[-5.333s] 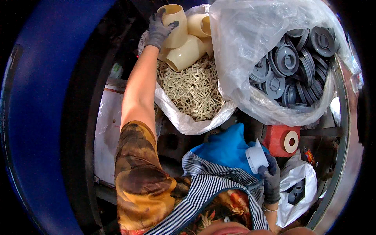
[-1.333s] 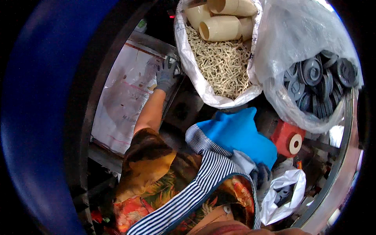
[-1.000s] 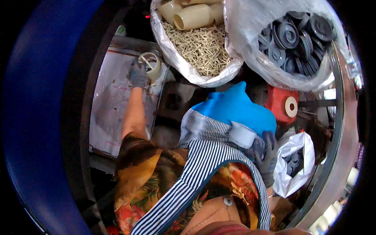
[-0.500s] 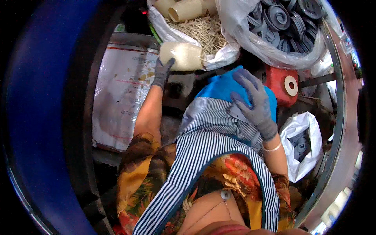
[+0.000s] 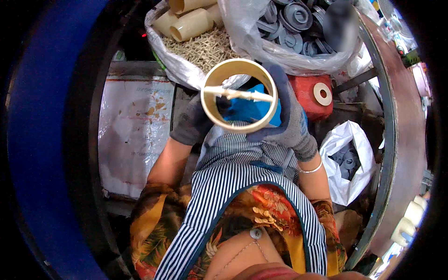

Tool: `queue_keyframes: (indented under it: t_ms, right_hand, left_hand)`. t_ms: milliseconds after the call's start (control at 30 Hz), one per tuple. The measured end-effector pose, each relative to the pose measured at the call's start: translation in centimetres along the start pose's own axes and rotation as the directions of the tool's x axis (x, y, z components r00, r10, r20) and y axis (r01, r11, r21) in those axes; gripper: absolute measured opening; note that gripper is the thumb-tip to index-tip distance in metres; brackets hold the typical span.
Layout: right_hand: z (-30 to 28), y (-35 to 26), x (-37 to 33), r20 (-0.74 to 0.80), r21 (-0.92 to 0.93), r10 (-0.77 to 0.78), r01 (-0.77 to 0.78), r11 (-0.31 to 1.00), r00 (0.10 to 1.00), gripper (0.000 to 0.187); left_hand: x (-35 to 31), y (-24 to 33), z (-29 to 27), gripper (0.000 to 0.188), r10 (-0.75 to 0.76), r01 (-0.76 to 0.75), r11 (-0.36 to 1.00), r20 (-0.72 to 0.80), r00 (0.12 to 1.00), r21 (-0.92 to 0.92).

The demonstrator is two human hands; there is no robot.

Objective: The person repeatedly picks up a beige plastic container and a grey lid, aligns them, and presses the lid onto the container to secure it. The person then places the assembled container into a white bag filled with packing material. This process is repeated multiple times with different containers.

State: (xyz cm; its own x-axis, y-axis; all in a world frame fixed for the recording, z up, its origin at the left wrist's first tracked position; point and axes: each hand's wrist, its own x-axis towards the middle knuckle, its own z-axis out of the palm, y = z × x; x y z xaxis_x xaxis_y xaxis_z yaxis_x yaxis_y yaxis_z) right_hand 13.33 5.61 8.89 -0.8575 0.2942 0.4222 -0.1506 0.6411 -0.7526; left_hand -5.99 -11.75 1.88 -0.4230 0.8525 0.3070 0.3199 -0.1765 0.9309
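A cream plastic tube [image 5: 237, 126] is held up in front of my apron, its round opening facing me. Across the inside runs a thin cream crossbar [image 5: 240, 95]. In its grey glove, my right hand [image 5: 290, 114] wraps round the tube's right side, thumb below and fingers along the far edge. My left hand [image 5: 192, 120], also gloved, closes against the left side, with its fingers mostly hidden behind the tube. A blue cloth [image 5: 249, 108] on my lap shows through the opening.
Ahead, a white sack [image 5: 179, 72] holds small cream sticks and more cream tubes. A clear bag [image 5: 303, 65] of grey round parts stands beside it. A red container [image 5: 308, 100] and a small white bag [image 5: 347, 186] sit at right. A wrapped flat box [image 5: 126, 154] lies left.
The cream tube has come from the sack's edge to in front of me, turned with its opening up. My right hand has left my lap and now grips it too.
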Motion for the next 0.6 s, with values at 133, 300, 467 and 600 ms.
queue_keyframes:
  t_ms: [133,300,467,600]
  right_hand:
    - [0.8,4.2,-1.9,-0.31,-0.024,0.109,-0.122,0.992,0.945,0.117]
    - [4.0,7.1,-4.1,-0.373,-0.098,0.242,-0.298,0.949,0.895,0.112]
    - [2.4,7.4,-4.9,-0.287,-0.151,0.254,-0.305,0.94,0.924,0.111]
    - [0.2,9.9,-4.9,-0.236,0.172,0.257,-0.22,0.96,0.937,0.117]
  left_hand:
    - [2.8,5.6,3.8,0.042,0.321,-0.203,0.931,-0.415,0.851,0.304]
    - [7.6,4.9,8.9,0.042,0.335,-0.395,0.573,0.235,0.913,0.718]
    - [7.5,2.7,10.1,0.05,0.313,-0.334,0.528,0.187,0.931,0.781]
    - [9.0,2.9,8.5,0.041,0.343,-0.598,0.493,0.491,0.801,0.632]
